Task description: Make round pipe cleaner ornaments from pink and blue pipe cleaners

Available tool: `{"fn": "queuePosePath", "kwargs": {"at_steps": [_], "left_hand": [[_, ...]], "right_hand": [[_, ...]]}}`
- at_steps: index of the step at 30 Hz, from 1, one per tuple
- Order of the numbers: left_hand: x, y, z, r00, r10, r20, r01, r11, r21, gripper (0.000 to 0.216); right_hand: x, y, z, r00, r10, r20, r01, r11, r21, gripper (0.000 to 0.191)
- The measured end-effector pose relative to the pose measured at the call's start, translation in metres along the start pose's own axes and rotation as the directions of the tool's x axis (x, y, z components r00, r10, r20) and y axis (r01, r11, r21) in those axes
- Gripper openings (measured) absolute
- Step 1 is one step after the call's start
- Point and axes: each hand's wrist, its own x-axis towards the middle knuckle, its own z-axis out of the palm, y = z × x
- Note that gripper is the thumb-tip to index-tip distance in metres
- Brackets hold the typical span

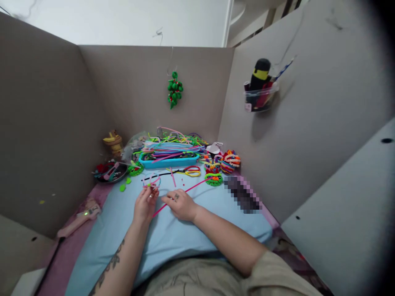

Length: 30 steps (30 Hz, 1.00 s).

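Observation:
My left hand (146,205) pinches a small loop of pink and light-blue pipe cleaner (158,179), with a bit of lime green at the fingertips. Its fingers hide the lower part of the loop. Close by on the right, my right hand (180,204) is curled around a long bright-pink pipe cleaner (197,185). This strand runs slantwise, showing on both sides of the hand. Beyond the hands lie scissors (193,171) with red and yellow handles, a black strand (154,176) and a short pink piece (173,176).
A blue tray (169,163) heaped with pipe cleaners stands at the back. Colourful finished pieces (212,166) sit right of it, a dark bowl (111,174) left. A pink glue gun (83,218) lies at the left edge. Grey panels (148,90) enclose the table.

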Motion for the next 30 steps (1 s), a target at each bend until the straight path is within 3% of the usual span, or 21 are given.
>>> {"fn": "queuePosePath", "kwargs": {"at_steps": [4, 9, 13, 17, 24, 30], "left_hand": [[-0.006, -0.004, -0.004, 0.997, -0.06, 0.055, 0.06, 0.998, 0.003, 0.004], [-0.01, -0.003, -0.005, 0.993, -0.058, 0.105, 0.049, 0.996, 0.08, 0.003], [-0.01, -0.005, -0.006, 0.982, -0.091, 0.166, 0.071, 0.99, 0.123, 0.005], [-0.009, -0.006, -0.008, 0.981, -0.104, 0.165, 0.07, 0.977, 0.199, 0.005], [-0.018, -0.011, -0.008, 0.986, -0.009, 0.168, -0.066, 0.897, 0.436, 0.029], [-0.017, -0.013, -0.011, 0.974, 0.06, 0.221, -0.177, 0.805, 0.565, 0.025]], "right_hand": [[-0.008, -0.008, 0.006, 0.992, 0.123, 0.002, -0.123, 0.992, -0.043, 0.029], [-0.009, -0.004, 0.015, 0.997, 0.077, 0.03, -0.074, 0.995, -0.07, 0.028], [-0.012, -0.003, 0.019, 0.992, 0.064, 0.111, -0.062, 0.998, -0.027, 0.042], [-0.015, -0.005, 0.017, 0.985, 0.147, 0.085, -0.147, 0.989, -0.003, 0.054], [-0.016, -0.003, 0.015, 0.938, 0.345, -0.042, -0.347, 0.936, -0.056, 0.038], [-0.018, -0.003, 0.018, 0.94, 0.33, -0.092, -0.333, 0.943, -0.019, 0.034]]}}
